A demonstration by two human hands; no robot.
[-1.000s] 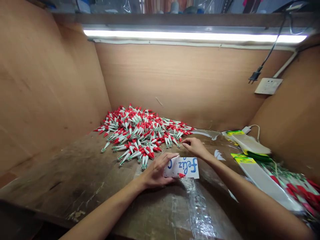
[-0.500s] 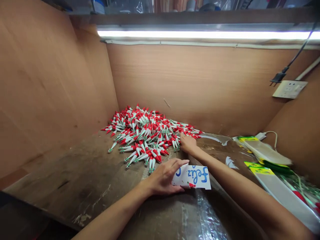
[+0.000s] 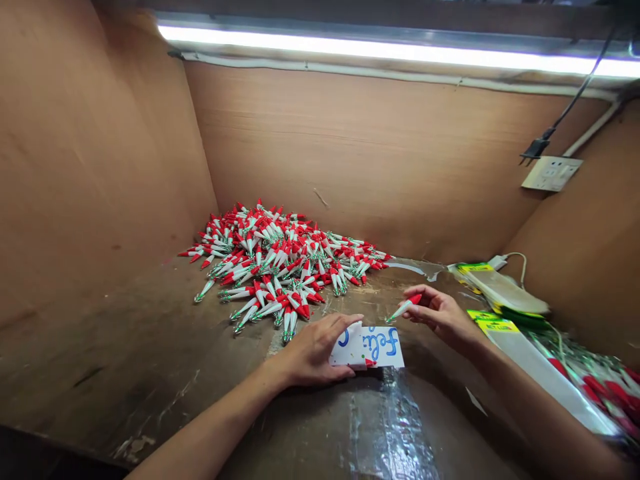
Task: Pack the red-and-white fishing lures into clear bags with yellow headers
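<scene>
My left hand presses down on a small white card with blue lettering that lies on the worktop; a red-tipped piece shows at the card's lower edge. My right hand is closed on one red, white and green cone-shaped piece, held just above and to the right of the card. A large pile of the same cone pieces lies behind both hands, against the back wall.
Plywood walls enclose the worn worktop on three sides. Packaged bags with yellow headers are stacked at the right. A wall socket with a plugged cable sits at the upper right. Shiny tape covers the bench front.
My right hand reached into the pile, took one cone piece and drew back toward the card. My left hand stayed on the card.
</scene>
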